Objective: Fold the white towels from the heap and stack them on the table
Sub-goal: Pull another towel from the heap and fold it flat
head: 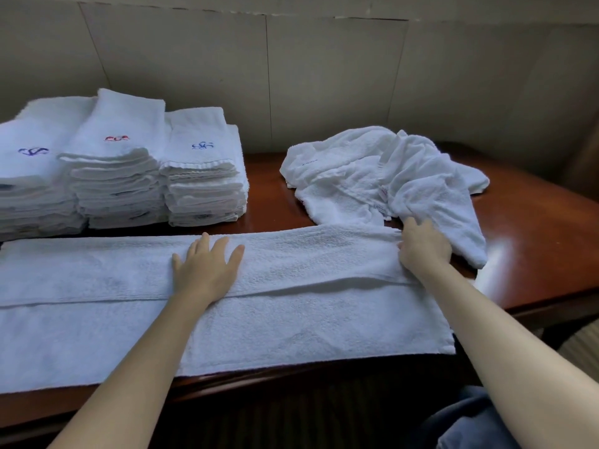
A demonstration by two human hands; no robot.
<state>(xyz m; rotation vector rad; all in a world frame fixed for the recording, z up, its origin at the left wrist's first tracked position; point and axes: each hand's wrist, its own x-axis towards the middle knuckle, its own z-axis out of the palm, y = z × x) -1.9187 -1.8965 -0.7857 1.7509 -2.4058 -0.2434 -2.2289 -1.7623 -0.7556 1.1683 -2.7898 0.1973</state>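
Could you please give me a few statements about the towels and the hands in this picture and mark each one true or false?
1. The left hand lies flat, fingers spread, on the spread towel. True.
2. The right hand rests on the folded stacks. False: it grips the right end of the spread towel, beside the heap of unfolded towels.
3. Three stacks of folded towels stand at the back left of the table. True.
4. The embroidery on the middle stack's top towel is blue. False: it is red; the two outer stacks show blue embroidery.
5. The heap lies to the left of the stacks. False: it lies to their right.
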